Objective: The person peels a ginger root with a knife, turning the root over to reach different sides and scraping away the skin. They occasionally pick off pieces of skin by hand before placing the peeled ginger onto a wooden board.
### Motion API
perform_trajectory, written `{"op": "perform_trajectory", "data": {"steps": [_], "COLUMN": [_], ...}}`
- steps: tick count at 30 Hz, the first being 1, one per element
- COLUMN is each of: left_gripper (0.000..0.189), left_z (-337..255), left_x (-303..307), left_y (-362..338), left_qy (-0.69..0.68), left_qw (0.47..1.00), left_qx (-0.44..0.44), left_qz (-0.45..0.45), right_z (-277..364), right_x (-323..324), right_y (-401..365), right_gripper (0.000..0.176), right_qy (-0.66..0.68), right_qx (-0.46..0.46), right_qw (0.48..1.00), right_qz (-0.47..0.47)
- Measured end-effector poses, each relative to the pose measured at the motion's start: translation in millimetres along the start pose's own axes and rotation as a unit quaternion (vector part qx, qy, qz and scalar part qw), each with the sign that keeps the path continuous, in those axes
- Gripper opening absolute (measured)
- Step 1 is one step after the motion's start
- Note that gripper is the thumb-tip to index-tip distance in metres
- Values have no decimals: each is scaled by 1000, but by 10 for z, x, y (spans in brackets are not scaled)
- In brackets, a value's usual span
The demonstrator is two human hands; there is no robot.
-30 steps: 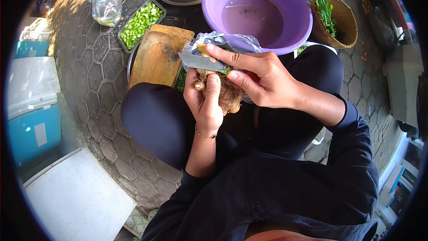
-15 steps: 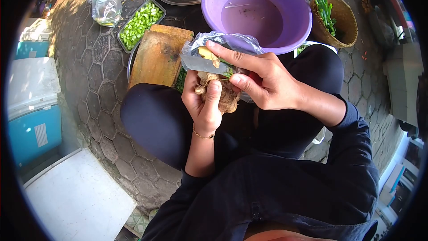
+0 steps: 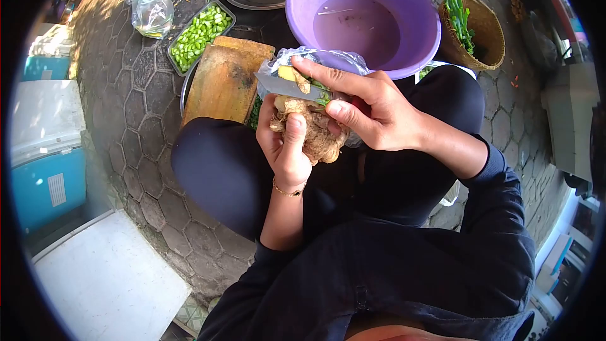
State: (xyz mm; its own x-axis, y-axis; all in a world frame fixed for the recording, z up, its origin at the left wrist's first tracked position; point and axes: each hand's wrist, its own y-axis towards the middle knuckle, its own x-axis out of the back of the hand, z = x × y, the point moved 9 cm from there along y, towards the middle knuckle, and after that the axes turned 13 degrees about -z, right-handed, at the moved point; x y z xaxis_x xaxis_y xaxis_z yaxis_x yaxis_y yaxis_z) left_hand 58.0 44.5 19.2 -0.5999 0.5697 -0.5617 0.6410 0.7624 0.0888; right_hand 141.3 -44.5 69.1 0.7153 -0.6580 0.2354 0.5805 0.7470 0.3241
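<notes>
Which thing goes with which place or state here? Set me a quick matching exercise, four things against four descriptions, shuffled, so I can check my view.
Things:
A. Ginger root
B. Wooden cutting board
C. Purple basin
D. Woven basket

Descriptions:
1. Has cloudy liquid in the bottom
2. Gripped in the left hand
3. Has long green stalks standing in it
4. Lies right beside the chopped green vegetables

Right pairs: A-2, B-4, C-1, D-3

Two hands (image 3: 287, 146), one knife (image 3: 276, 86), one basin (image 3: 304, 1), one basket (image 3: 487, 20)
</notes>
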Motion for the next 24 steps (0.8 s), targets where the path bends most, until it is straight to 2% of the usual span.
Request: {"op": "perform_trajectory", "data": {"steps": [3,6,8,9,12,14,18,20,21,23,24], "left_gripper": [44,39,52,52,52,44,47,49,49,53,53], "left_z": [-32,-48,24,23,13,12,45,75,86,114,108], "left_x": [-45,-140,-119,-133,-142,-199,-174,-168,-160,-151,-166], "left_y": [0,-21,-30,-36,-21,-42,-77,-102,-100,-97,-91], "left_qy": [5,-38,49,49,23,-77,-96,-112,-112,-102,-103], "left_qw": [1000,997,994,994,996,986,980,977,976,975,975], "left_qx": [9,40,35,34,34,68,104,130,131,130,129], "left_qz": [1,51,95,95,79,128,142,129,131,146,147], "right_z": [17,11,11,17,24,6,-20,-12,-6,-58,-40], "right_x": [11,-45,-45,-49,-55,-30,-46,-46,-46,-83,-83], "right_y": [-6,-25,-22,-24,-17,-22,-57,-59,-67,-94,-89], "right_gripper": [51,46,45,45,44,43,45,45,45,46,46], "right_qy": [-1,29,51,51,95,96,127,58,57,125,123], "right_qx": [-6,-33,-48,-47,-62,-85,-82,-25,-25,-91,-90], "right_qw": [1000,998,997,997,993,991,988,996,996,986,986], "right_qz": [5,44,39,40,42,32,32,60,58,62,62]}}
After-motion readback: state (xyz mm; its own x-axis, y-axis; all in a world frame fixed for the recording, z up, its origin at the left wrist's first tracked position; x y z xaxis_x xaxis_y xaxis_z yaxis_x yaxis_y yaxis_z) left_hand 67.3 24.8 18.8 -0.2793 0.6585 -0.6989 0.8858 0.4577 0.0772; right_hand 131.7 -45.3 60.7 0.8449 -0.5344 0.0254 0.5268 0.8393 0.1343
